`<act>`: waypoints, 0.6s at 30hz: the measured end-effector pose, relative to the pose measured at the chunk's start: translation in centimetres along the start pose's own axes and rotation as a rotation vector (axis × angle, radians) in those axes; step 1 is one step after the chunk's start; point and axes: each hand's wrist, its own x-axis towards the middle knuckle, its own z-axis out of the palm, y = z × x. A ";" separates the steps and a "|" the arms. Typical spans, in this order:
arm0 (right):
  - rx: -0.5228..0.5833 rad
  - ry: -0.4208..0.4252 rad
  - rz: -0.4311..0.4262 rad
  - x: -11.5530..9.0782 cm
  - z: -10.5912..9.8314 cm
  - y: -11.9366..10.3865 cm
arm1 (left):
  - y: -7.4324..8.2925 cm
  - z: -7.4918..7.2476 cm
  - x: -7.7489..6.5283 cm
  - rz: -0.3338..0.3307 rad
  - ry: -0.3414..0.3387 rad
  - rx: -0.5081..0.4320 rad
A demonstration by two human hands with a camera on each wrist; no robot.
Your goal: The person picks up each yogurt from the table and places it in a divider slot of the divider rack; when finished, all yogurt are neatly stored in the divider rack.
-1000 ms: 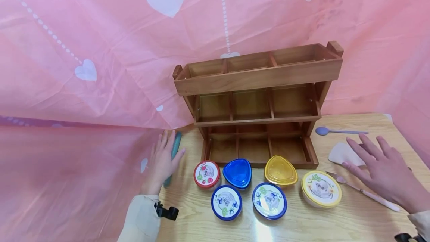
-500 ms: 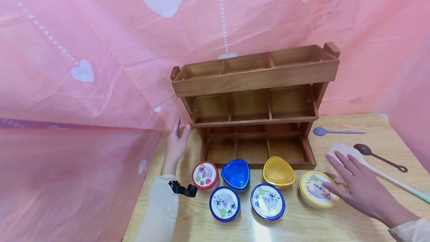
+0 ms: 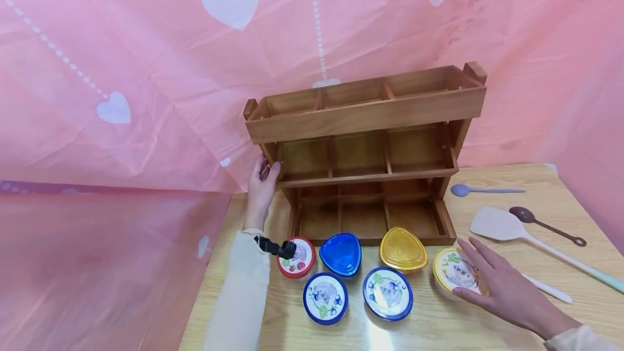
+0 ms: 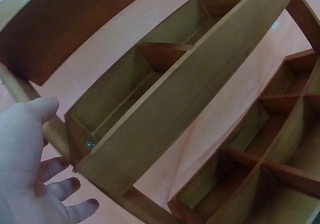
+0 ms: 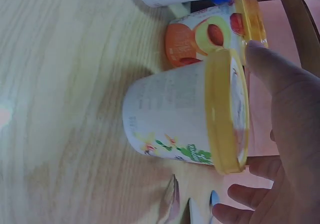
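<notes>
A three-tier wooden rack (image 3: 365,117) with divided trays stands at the back of the table. My left hand (image 3: 260,194) is at its left upright; in the left wrist view the thumb lies across the side rail (image 4: 56,134) and the other fingers are loosely bent on its other side. My right hand (image 3: 509,291) hovers over the yellow-lidded tub (image 3: 453,271), thumb and fingers spread about the lid. In the right wrist view the tub (image 5: 167,112) stands between the thumb and the fingers, and behind it is a tub with fruit pictures (image 5: 200,37).
Before the rack stand a red-lidded tub (image 3: 306,259), blue (image 3: 341,254) and yellow (image 3: 403,249) triangular-lidded ones, and two round blue-lidded tubs (image 3: 325,298). At right lie a blue spoon (image 3: 468,190), white spatula (image 3: 497,225) and brown spoon (image 3: 524,214). Pink cloth (image 3: 161,140) hangs behind.
My left hand has moved from the table's left side up to the rack's left upright. My right hand has moved left from over the utensils to the yellow-lidded tub.
</notes>
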 end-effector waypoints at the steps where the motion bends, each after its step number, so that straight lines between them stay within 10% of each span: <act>1: -0.008 -0.005 0.003 -0.1 0.2 0.0 | 0.0 0.2 0.2 0.007 -0.006 0.000; 18: -0.068 -0.050 0.008 -0.3 0.5 -0.7 | -0.6 0.9 1.5 -0.055 -0.005 0.089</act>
